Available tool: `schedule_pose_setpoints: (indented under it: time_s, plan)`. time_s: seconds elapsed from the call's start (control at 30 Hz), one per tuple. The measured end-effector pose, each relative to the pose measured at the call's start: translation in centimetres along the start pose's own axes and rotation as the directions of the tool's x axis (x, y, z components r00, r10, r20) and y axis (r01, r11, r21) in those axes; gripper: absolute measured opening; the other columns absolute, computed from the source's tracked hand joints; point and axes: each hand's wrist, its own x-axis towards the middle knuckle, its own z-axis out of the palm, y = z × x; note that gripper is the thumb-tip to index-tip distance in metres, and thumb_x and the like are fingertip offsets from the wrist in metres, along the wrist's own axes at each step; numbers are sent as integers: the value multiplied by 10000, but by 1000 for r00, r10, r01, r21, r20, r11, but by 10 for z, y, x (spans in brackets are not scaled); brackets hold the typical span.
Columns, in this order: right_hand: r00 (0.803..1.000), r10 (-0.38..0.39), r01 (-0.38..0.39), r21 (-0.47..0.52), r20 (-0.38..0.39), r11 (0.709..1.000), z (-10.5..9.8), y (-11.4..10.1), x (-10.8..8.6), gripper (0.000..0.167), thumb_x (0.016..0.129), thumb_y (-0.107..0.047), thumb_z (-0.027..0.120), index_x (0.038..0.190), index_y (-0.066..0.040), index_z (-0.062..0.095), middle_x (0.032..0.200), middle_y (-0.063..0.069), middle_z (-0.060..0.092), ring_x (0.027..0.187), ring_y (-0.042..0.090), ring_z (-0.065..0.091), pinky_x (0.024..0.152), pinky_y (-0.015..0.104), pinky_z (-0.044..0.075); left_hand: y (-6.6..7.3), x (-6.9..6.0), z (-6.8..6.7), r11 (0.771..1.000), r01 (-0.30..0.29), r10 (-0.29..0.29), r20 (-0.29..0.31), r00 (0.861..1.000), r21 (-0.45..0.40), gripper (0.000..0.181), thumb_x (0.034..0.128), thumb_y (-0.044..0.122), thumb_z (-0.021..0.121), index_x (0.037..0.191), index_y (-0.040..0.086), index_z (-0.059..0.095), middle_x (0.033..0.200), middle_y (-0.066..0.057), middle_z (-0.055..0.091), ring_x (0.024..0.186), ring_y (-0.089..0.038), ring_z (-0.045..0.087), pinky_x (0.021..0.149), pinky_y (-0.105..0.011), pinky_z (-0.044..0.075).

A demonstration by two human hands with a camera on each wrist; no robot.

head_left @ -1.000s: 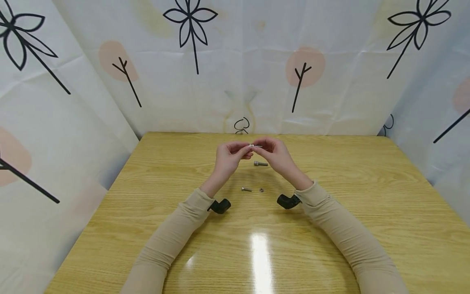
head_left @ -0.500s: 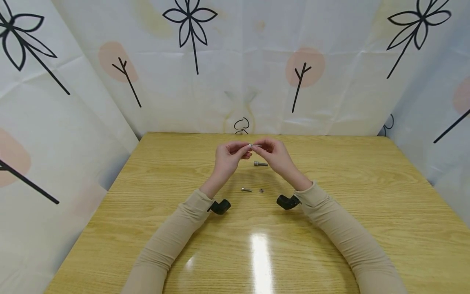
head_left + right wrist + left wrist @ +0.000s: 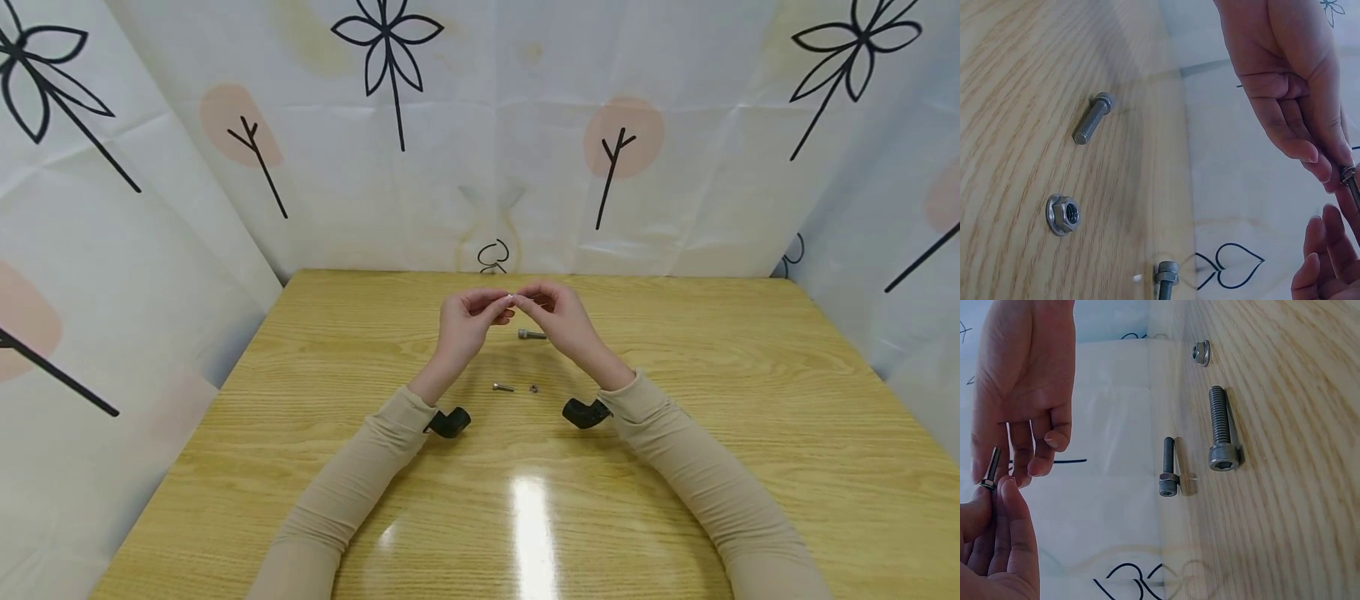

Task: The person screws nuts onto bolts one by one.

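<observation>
My left hand (image 3: pixel 463 323) pinches the head end of a small bolt (image 3: pixel 994 461) between thumb and fingertips, above the far part of the table. My right hand (image 3: pixel 557 315) meets it from the other side, its thumb and index tip on what looks like a nut (image 3: pixel 987 484) on that bolt. The shank points toward the right hand; fingers hide much of both. Below lie a socket-head bolt (image 3: pixel 532 334) with a hex nut against its head, a smaller socket-head bolt (image 3: pixel 503 387) and a loose flange nut (image 3: pixel 1064 215).
A wood-grain table (image 3: pixel 360 350) lies under the hands. Black wrist-camera mounts (image 3: pixel 449 422) stick out from both cuffs. A white patterned curtain (image 3: pixel 510 125) hangs behind the table and on both sides.
The held bolt's shank, visible between the fingertips earlier, is now mostly hidden in the head view. My right wrist has shifted slightly left; the left hand has barely moved. The table pieces lie still.
</observation>
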Motion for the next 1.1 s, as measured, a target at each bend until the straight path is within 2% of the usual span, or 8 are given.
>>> schedule_pose_setpoints:
  time_s: [0.07, 0.23, 0.4, 0.47, 0.7, 0.93, 1.1]
  plan:
    - [1000, -1, 1, -2, -2, 1000, 1, 10, 3, 250, 950, -220, 632, 1101, -23, 661, 1071, 120, 635, 948, 257, 601, 797, 379, 527, 0, 0, -1, 1000, 3, -3, 1, 1000, -1, 181, 887, 55, 677, 1013, -71, 707, 905, -176, 704, 746, -223, 700, 735, -369, 608]
    - [999, -39, 39, -14, -17, 999, 2, 10, 3, 242, 931, -208, 660, 1110, -46, 654, 1081, 72, 630, 959, 227, 594, 762, 328, 492, 0, 0, -2, 1000, 13, -13, -9, 1000, -8, 203, 888, 71, 680, 1027, -74, 705, 921, -168, 709, 752, -223, 705, 737, -373, 607]
    - [998, -57, 55, -59, -34, 997, 1, 8, 3, 231, 945, -260, 638, 1069, -69, 677, 1043, 42, 645, 928, 176, 591, 739, 322, 460, 1, 0, -1, 1000, 3, -3, -8, 1000, -3, 197, 891, 71, 676, 1024, -70, 707, 922, -170, 709, 832, -420, 669, 746, -401, 605]
    - [998, -58, 55, -63, -36, 997, 2, 8, 3, 240, 944, -264, 639, 1075, -67, 676, 1048, 42, 646, 926, 168, 591, 736, 320, 460, 1, 0, -1, 1000, 0, 0, -10, 1000, 0, 192, 893, 70, 672, 1023, -66, 709, 921, -168, 709, 855, -453, 652, 751, -414, 603]
    - [995, -90, 89, -28, -43, 996, 3, 8, 3, 254, 921, -162, 670, 1133, -26, 637, 1096, 63, 632, 973, 182, 588, 756, 356, 475, 1, 1, -1, 1000, 16, -16, -16, 1000, -15, 211, 894, 79, 670, 1028, -81, 701, 929, -191, 706, 816, -260, 704, 784, -499, 581]
    - [994, -94, 90, -67, -52, 994, 4, 8, 3, 210, 937, -213, 649, 1084, -66, 679, 1043, 48, 648, 930, 178, 583, 745, 354, 469, 3, 1, -2, 999, 37, -37, 5, 999, -23, 205, 913, 13, 629, 1059, -124, 672, 980, -248, 683, 887, -376, 675, 805, -516, 568]
    - [996, -77, 75, -49, -48, 996, 5, 8, 3, 237, 924, -187, 669, 1119, -52, 656, 1085, 67, 644, 1000, 223, 585, 768, 345, 460, 3, 1, -2, 999, 33, -33, 2, 999, -27, 197, 909, 17, 635, 1044, -119, 679, 949, -246, 688, 862, -349, 685, 787, -492, 581]
